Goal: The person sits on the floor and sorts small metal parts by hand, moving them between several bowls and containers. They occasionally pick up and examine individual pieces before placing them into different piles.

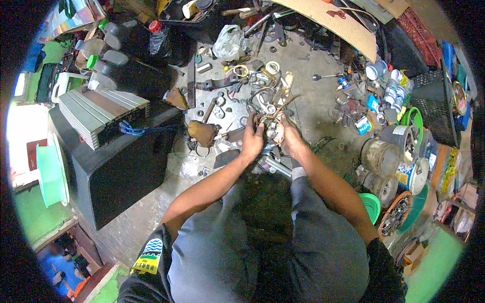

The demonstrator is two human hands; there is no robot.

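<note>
Both hands are close together over a heap of metal parts on the concrete floor. My left hand [253,138] has its fingers at the left side of a small part with orange-brown wires [280,140], and my right hand [292,134] grips it from the right. Pale and metallic surfaces show inside the wire loop; its exact kind is unclear. Just beyond the fingers lie a metal bracket with a round eye [269,108] and a tangle of dark cables. A white ring-shaped part [272,67] sits farther off.
A black box [129,174] carrying a finned metal amplifier case [102,110] stands left. Brown stone-like blocks [202,133] lie near the left hand. At right are stacked tins [380,157], a green basin [369,207] and small boxes. Cardboard [337,22] lies at the back. A person [62,269] is lower left.
</note>
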